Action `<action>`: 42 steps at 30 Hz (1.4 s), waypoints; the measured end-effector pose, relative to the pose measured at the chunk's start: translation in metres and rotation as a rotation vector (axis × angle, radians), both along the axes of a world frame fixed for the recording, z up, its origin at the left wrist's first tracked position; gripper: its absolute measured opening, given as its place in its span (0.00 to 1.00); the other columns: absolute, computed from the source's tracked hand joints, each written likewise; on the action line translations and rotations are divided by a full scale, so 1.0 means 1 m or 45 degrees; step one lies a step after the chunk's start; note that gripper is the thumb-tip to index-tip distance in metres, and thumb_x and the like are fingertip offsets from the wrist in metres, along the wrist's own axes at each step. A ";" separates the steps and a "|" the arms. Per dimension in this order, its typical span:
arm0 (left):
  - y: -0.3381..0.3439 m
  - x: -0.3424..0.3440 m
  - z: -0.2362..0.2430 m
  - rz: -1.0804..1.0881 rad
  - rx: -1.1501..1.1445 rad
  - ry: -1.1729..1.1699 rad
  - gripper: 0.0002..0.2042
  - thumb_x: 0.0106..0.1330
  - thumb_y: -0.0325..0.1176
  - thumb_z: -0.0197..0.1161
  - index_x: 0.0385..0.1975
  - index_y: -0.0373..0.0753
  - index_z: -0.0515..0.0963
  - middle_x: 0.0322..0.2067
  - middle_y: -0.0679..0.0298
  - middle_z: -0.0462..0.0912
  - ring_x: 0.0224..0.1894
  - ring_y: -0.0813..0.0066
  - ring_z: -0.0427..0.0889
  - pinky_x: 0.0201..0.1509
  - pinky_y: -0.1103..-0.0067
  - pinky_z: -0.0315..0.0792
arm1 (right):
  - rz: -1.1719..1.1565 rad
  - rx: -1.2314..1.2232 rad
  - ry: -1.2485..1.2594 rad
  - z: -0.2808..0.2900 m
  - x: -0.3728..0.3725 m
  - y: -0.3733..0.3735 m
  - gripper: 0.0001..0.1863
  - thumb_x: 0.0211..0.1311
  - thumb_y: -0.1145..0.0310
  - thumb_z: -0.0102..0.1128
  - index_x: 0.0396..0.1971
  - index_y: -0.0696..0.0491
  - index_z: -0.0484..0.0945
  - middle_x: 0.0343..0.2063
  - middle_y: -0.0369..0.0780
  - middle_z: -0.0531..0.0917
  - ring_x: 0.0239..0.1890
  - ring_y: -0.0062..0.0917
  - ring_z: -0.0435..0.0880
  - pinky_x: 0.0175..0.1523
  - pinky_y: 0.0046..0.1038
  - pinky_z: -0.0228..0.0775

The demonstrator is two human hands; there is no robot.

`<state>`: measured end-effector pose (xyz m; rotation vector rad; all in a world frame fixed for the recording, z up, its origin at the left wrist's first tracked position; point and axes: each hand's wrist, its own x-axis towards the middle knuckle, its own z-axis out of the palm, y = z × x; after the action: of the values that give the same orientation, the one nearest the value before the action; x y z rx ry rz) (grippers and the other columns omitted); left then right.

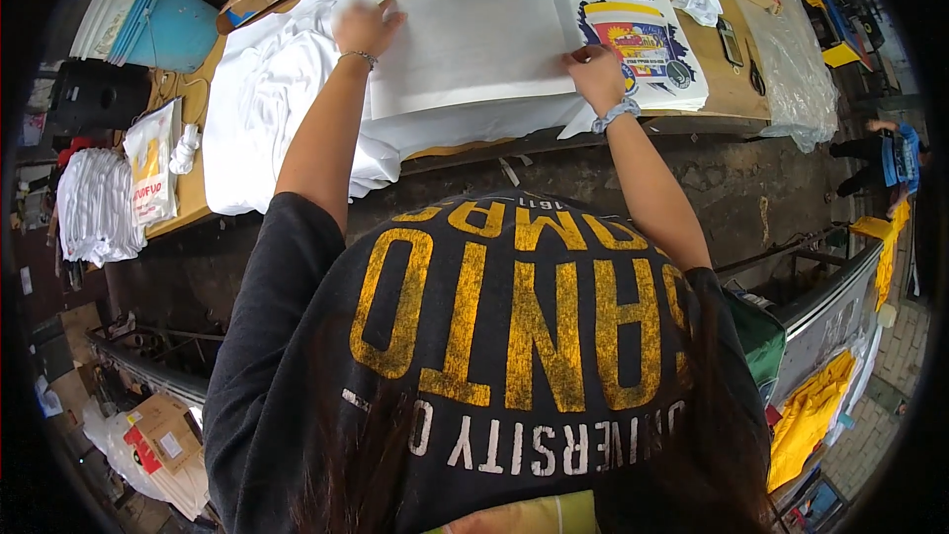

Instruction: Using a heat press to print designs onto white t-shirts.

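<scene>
A large blank white sheet (pixel 465 35) lies on the table in front of me, over other white material. My right hand (pixel 598 77) has its thumb and fingers closed on the sheet's right edge. Over its upper left edge is my left hand (pixel 368 30), its fingertips smeared by motion, so I cannot tell whether they grip. Left of the sheet spreads a heap of crumpled white cloth (pixel 267 104). Next to my right hand lies a stack of printed sheets (pixel 682 64) with a colourful cup design.
Dark scissors (pixel 756 77), a phone-like device (pixel 730 43) and clear plastic wrap (pixel 799 69) lie at the table's right end. Blue and white buckets (pixel 163 25) stand at the far left, with a plastic package (pixel 153 163) nearer. A person (pixel 898 153) is at the far right.
</scene>
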<state>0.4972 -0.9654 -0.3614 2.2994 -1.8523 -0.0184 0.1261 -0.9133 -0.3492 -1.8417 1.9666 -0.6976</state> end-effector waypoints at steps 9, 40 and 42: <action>-0.006 0.001 -0.004 0.031 -0.015 0.017 0.26 0.60 0.65 0.50 0.59 0.72 0.68 0.61 0.62 0.62 0.63 0.54 0.59 0.65 0.59 0.51 | -0.031 0.006 0.027 -0.008 0.002 -0.006 0.15 0.46 0.55 0.62 0.29 0.50 0.84 0.40 0.45 0.79 0.47 0.41 0.77 0.53 0.38 0.69; 0.082 0.080 -0.057 0.497 0.252 2.482 0.25 0.67 0.53 0.50 0.49 0.35 0.72 0.38 0.63 0.79 0.38 0.73 0.75 0.45 0.74 0.70 | 0.079 0.900 -1.869 -0.077 -0.064 -0.087 0.24 0.65 0.55 0.49 0.59 0.49 0.70 0.46 0.38 0.78 0.42 0.22 0.76 0.45 0.26 0.68; 0.094 0.097 -0.046 0.464 0.131 2.256 0.19 0.62 0.46 0.61 0.47 0.41 0.74 0.35 0.66 0.78 0.38 0.73 0.74 0.45 0.72 0.69 | 0.097 0.765 -1.575 -0.060 -0.086 -0.091 0.24 0.64 0.63 0.49 0.60 0.48 0.68 0.47 0.35 0.77 0.41 0.21 0.76 0.44 0.24 0.69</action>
<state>0.5940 -0.8712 -0.4077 1.3912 -0.4581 -1.4802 0.0400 -1.0041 -0.4088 -0.7438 1.0608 -0.8012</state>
